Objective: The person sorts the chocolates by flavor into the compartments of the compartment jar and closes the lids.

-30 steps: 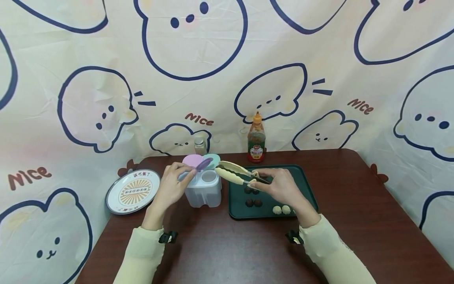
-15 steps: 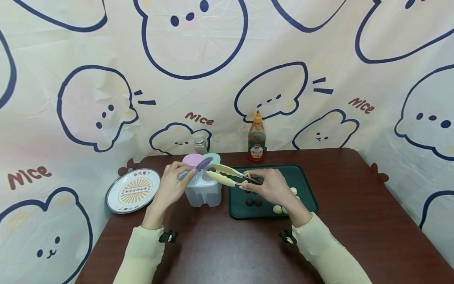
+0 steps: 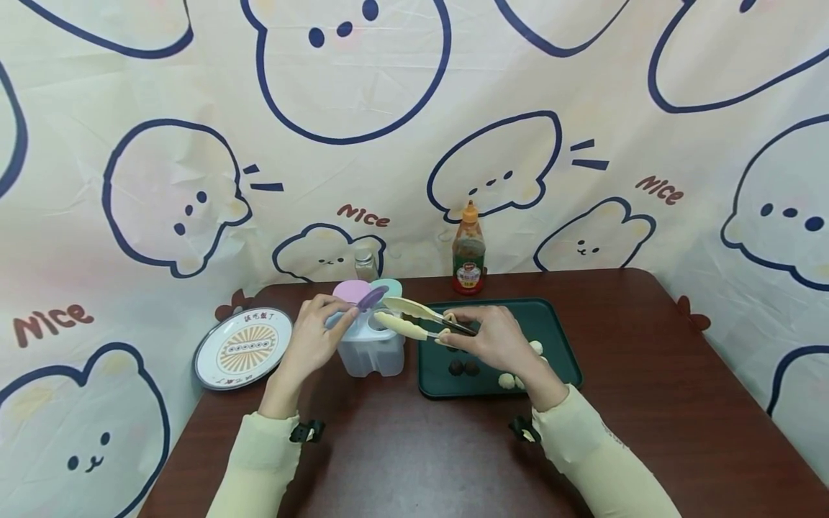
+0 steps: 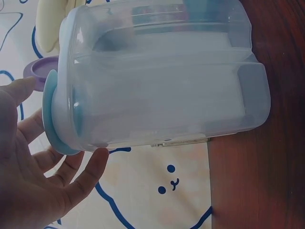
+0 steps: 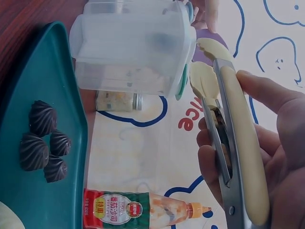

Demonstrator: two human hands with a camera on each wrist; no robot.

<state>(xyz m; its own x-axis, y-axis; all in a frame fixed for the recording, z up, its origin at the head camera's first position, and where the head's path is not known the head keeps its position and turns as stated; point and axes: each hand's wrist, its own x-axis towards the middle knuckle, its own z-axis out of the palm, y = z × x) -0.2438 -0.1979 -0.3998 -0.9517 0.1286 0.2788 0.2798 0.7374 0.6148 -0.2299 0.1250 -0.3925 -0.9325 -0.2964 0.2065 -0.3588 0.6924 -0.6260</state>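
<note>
My left hand pinches the raised purple lid at the top of a translucent storage box. In the left wrist view, its other fingers spread beside a light-blue lid on that box. My right hand grips cream-tipped tongs, whose parted tips overlap the opening under the purple lid. Between the tips, the right wrist view shows nothing held. A blurred dark shape shows through the box wall. Dark swirled balls sit on the green tray, partly hidden by my right hand in the head view.
Several pale balls lie at the tray's right side. Behind stand a ketchup bottle and a small glass jar. A patterned plate leans at the left. Pink and green lids top the box.
My right hand has moved left, bringing the tongs' tips from beside the box to over its opening. The left hand and purple lid stay in place.
</note>
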